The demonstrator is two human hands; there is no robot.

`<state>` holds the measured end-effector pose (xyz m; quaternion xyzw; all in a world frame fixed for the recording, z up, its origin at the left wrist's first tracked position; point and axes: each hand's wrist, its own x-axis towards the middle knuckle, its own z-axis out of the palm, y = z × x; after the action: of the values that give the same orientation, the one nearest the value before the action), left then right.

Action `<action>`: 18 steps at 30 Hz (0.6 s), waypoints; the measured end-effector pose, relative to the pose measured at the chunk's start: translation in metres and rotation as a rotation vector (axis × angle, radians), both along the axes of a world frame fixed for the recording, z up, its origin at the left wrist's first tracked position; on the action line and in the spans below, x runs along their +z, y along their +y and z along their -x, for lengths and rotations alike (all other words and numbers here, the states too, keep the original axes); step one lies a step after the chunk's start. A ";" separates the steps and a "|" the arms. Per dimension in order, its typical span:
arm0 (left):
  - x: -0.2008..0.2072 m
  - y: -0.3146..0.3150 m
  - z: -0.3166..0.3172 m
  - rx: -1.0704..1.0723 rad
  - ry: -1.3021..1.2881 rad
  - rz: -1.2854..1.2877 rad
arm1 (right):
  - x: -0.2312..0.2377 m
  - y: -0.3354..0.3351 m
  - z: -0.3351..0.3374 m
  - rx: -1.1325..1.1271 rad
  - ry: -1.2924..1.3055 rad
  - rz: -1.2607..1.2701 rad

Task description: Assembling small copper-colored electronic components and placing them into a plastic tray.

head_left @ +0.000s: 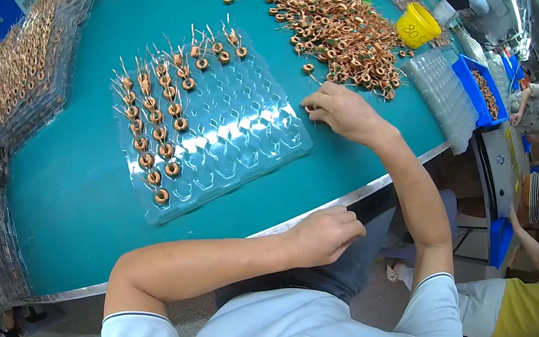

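Observation:
A clear plastic tray (212, 181) with rows of moulded pockets lies on the green table. Ring-shaped copper coils (162, 196) with wire leads fill its left rows and a few pockets at the far end. My right hand (351, 114), just off the tray's right edge, pinches a copper coil (310, 109) between thumb and fingers, low over the table. My left hand (325, 236) is curled closed by the table's front edge; whatever its fingers may hold is hidden. One loose coil (308, 68) lies beyond my right hand.
A large heap of copper coils (339, 29) spreads at the far right, beside a yellow tub (417, 26). Empty trays (440, 100) and a blue bin (462, 68) stand to the right. Stacks of filled trays (38, 57) line the left side. Other people sit at the right.

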<state>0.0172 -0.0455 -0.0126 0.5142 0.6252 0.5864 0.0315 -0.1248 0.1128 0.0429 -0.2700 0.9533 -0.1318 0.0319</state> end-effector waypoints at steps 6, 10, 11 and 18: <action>0.011 0.000 0.009 0.087 -1.030 -0.207 | 0.026 0.024 -0.056 -0.275 -0.006 0.549; 0.019 -0.003 0.023 0.126 -1.326 -0.337 | 0.024 0.032 -0.111 -0.294 -0.332 1.059; 0.017 -0.003 0.024 0.118 -1.333 -0.326 | 0.021 0.034 -0.121 -0.277 -0.304 0.975; 0.018 0.001 0.024 -0.045 -1.047 0.017 | 0.015 0.045 -0.164 -0.313 -0.330 0.775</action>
<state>-0.0067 -0.0442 0.0050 0.1653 0.5193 0.7590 0.3563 0.0393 0.1575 0.0580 -0.0898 0.8451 -0.5237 0.0595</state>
